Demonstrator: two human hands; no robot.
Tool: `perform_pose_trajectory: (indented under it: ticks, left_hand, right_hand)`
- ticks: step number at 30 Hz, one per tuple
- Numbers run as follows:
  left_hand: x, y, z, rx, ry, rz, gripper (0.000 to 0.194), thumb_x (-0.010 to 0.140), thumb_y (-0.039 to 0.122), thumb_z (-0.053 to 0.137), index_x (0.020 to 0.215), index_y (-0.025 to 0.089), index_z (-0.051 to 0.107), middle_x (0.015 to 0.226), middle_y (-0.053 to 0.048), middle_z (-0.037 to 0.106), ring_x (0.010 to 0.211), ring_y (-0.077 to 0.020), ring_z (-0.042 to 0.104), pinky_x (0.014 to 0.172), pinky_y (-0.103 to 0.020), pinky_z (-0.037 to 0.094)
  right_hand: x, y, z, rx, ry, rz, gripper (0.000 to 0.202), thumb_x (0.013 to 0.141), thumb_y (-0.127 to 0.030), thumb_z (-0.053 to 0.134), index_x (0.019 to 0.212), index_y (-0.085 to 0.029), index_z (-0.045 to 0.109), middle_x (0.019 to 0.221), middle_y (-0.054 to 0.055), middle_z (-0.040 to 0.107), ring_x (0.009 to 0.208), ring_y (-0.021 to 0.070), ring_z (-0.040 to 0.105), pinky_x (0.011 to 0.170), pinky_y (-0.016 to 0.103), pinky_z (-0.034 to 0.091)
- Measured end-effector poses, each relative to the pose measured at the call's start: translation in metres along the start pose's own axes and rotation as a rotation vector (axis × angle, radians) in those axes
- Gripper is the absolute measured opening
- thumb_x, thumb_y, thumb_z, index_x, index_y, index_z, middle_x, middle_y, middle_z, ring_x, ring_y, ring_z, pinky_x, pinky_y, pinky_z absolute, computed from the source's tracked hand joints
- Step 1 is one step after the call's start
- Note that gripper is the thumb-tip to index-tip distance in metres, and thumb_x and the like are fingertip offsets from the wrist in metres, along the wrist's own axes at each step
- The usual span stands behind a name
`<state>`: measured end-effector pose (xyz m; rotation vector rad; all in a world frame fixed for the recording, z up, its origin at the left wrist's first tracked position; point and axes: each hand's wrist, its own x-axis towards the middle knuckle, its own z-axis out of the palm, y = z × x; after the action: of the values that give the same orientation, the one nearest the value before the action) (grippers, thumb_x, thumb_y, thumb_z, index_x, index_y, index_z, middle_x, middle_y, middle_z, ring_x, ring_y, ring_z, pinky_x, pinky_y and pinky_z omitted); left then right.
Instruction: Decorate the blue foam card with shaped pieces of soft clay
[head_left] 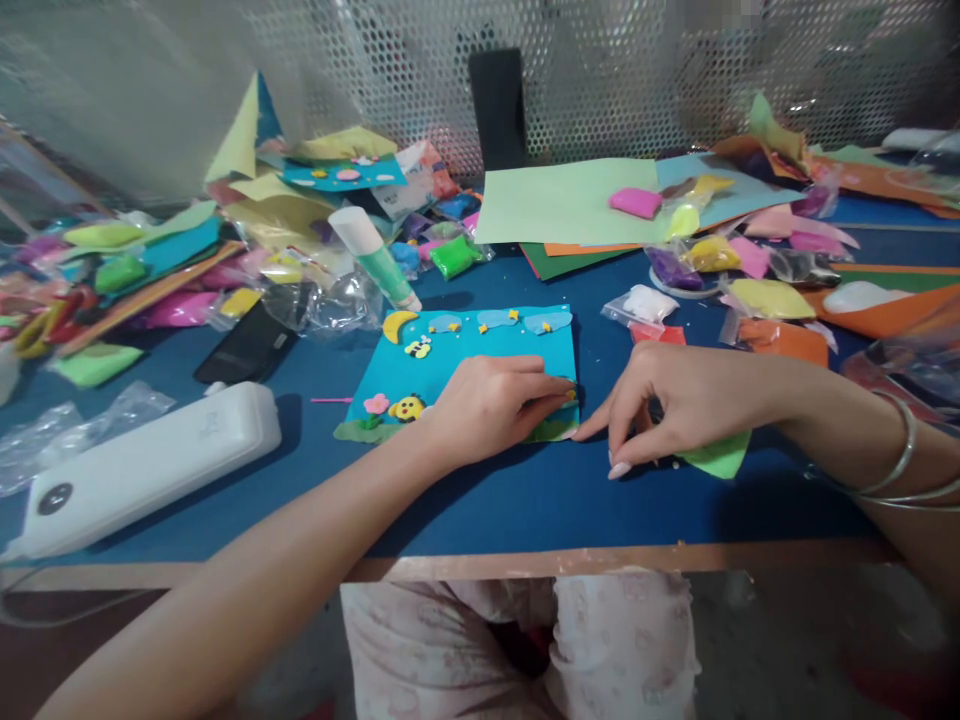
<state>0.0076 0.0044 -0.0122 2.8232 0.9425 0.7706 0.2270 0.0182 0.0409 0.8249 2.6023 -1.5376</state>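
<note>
A bright blue card (465,350) lies on the dark blue table, decorated with a yellow moon (401,326), small clouds, a bee, a pink flower (376,404) and a yellow figure (407,408) above a green lower edge. My left hand (491,405) rests over the card's lower right part, its fingers pinched together at the right edge; what they hold, if anything, is hidden. My right hand (660,405) is just right of the card, fingers bent and apart, the index fingertip at the card's lower right corner. Under its wrist lies a bright green piece (720,455).
A white device (154,470) and a black phone (255,335) lie at the left. A glue stick (375,258) stands behind the card. Bagged clay, coloured paper (562,205) and scissors (56,325) crowd the back and sides. Clear packets lie right.
</note>
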Motion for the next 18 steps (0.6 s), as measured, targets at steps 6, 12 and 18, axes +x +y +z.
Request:
perform_pose_trajectory:
  ticks: [6, 12, 18]
  left_hand:
    - [-0.002, 0.0, -0.001, -0.044, -0.035, -0.021, 0.024, 0.09, 0.026, 0.051, 0.103, 0.019, 0.07, 0.065, -0.001, 0.059, 0.054, -0.0062, 0.053, 0.048, -0.018, 0.033]
    - [-0.002, 0.003, -0.012, -0.106, -0.026, -0.073, 0.027, 0.081, 0.018, 0.051, 0.1, 0.015, 0.07, 0.06, 0.001, 0.057, 0.05, -0.0064, 0.048, 0.048, -0.019, 0.032]
    - [-0.006, 0.006, -0.016, 0.005, -0.09, -0.079, 0.041, 0.071, 0.013, 0.047, 0.106, 0.017, 0.068, 0.065, -0.001, 0.06, 0.049, -0.0082, 0.048, 0.047, -0.021, 0.032]
  right_hand:
    - [0.002, 0.0, 0.001, 0.06, -0.003, 0.025, 0.008, 0.072, -0.022, 0.069, 0.069, -0.021, 0.077, 0.075, 0.007, 0.074, 0.094, 0.025, 0.069, 0.041, 0.015, 0.044]
    - [0.002, 0.004, 0.0, 0.08, -0.015, 0.03, 0.008, 0.072, -0.023, 0.07, 0.072, -0.022, 0.077, 0.077, 0.007, 0.074, 0.1, 0.026, 0.067, 0.047, 0.017, 0.049]
    - [0.002, 0.005, -0.001, 0.17, 0.019, 0.031, 0.004, 0.067, -0.02, 0.073, 0.068, -0.021, 0.077, 0.074, 0.008, 0.074, 0.097, 0.0273, 0.068, 0.041, 0.015, 0.045]
